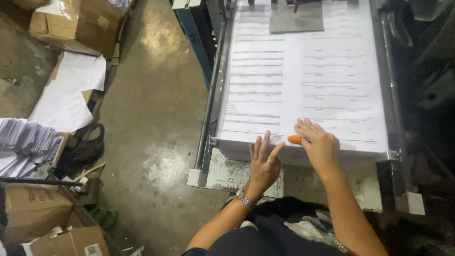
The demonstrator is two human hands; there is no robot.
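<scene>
**Hands at near edge of paper stack**

Right now: left hand (263, 163) flat, fingers (261, 146) spread wide and pointing away, tips just reaching the near edge of the printed paper stack (303, 80). Holding nothing. Bracelet on that wrist, ring on one finger.

Right hand (318, 143) just beside, a little farther in, palm down on the top sheet. Fingers (303, 127) loosely splayed, pressing the paper, not closed on anything. Orange fingertip cover (294, 139) on the thumb, pointing left toward the left hand, touching the sheet near the edge.

Stack lies dead ahead of both hands, long axis running away from the body; near edge runs crosswise under the fingertips. Right hand nearer to the sheet surface, already on it; left only at the lip.

Stack sits on a worn, paint-chipped metal tabletop (237, 173). Side guide rail (208, 109) along the left edge, another metal rail (389, 80) along the right. Nothing between hands and paper.

Farther up: grey metal plate (296, 18) resting on the far end of the stack.

Off to the left, well apart, on the concrete floor (151, 123): cardboard boxes (76, 23), loose white sheets (66, 95), a fanned pile of paper slips (23, 137).
</scene>
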